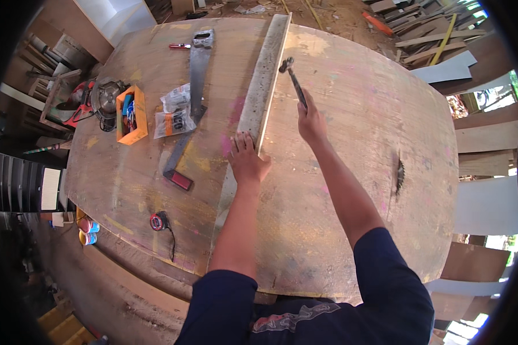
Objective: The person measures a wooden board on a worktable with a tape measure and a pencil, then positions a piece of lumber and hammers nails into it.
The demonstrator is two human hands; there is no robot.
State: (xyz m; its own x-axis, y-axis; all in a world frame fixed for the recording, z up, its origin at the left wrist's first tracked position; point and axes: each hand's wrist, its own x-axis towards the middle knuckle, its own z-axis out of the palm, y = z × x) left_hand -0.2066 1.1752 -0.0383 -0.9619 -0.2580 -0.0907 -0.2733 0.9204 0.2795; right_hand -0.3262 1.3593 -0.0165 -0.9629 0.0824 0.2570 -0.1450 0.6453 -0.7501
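Note:
A long, narrow grey board (pixel 263 77) with a pale strip along its right edge runs from the far side of the wooden work table (pixel 351 172) toward me. My left hand (pixel 247 159) rests on this board with its fingers stretched out and holds nothing. In my right hand (pixel 312 122) is a hammer (pixel 296 85), gripped by its handle. The hammer's head is raised just right of the board's edge, near its far part. Both forearms reach forward over the table.
A handsaw (pixel 198 69), try square (pixel 178 164), plastic packets (pixel 175 115), orange box (pixel 131 118) and tape measure (pixel 159 222) lie on the left. A saw blade (pixel 400 172) pokes through the tabletop at right. Wood scraps (pixel 431 43) are piled beyond the far right.

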